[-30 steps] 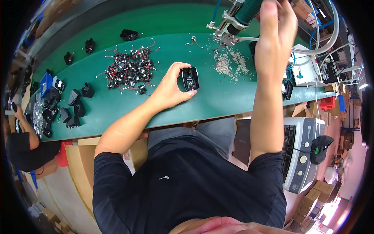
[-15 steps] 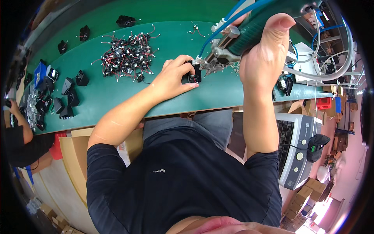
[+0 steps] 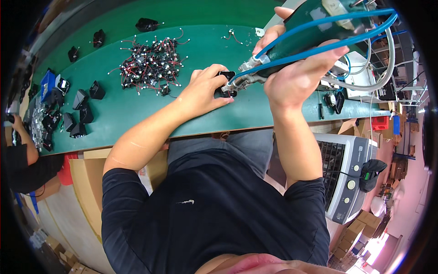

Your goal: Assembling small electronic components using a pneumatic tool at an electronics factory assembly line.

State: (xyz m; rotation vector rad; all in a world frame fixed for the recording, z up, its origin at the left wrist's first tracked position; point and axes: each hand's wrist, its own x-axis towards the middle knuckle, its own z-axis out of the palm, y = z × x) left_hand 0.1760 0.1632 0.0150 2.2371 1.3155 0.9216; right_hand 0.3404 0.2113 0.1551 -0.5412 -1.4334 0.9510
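My left hand [image 3: 203,91] rests on the green bench top, its fingers and thumb closed round a small black plastic housing [image 3: 228,74]. My right hand [image 3: 292,84] is wrapped round a green handheld power screwdriver [image 3: 315,29] with blue air hoses. The tool slants down to the left, and its metal nozzle [image 3: 246,78] meets the housing between my left fingertips and thumb. Whatever lies under the nozzle's tip is hidden. Beyond my left hand is a heap of small black parts with red and black wires [image 3: 150,64].
Several empty-looking black housings [image 3: 82,112] stand on the left, near a blue bin [image 3: 47,85]. A co-worker's arm [image 3: 26,141] reaches in at the far left. Hoses [image 3: 383,84] hang on the right. A screwdriver [image 3: 320,107] lies near the right bench edge; a white air cooler [image 3: 349,178] stands below.
My right hand has brought the screwdriver down and left, tilting it flatter, so its nozzle now sits over the housing. My left hand has stayed in place.
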